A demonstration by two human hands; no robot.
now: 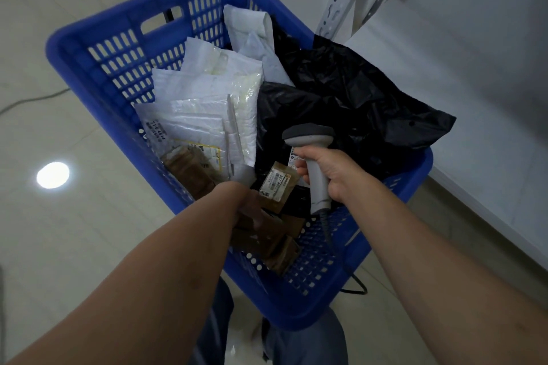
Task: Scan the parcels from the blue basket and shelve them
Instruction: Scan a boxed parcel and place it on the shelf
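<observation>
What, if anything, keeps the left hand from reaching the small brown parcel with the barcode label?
Likely nothing, so yes. The left hand is in the basket beside that parcel, which lies on top, uncovered; the scanner is held at its other side.

The grey-white mailer (154, 127) against the left wall of the blue basket (89, 47) bore a printed label running sideways. Its large digits read roughly "71 6 4814", and the smaller lines beside them were too blurred to read. The small brown parcel (280, 184) near the basket's middle carried a pale label with "507" and then a letter like "F", with a barcode (266, 193) at its lower end. A yellow-edged label (212, 154) on a white mailer and a white label (293, 159) just beside the scanner (314, 163) showed print too small to read.
</observation>
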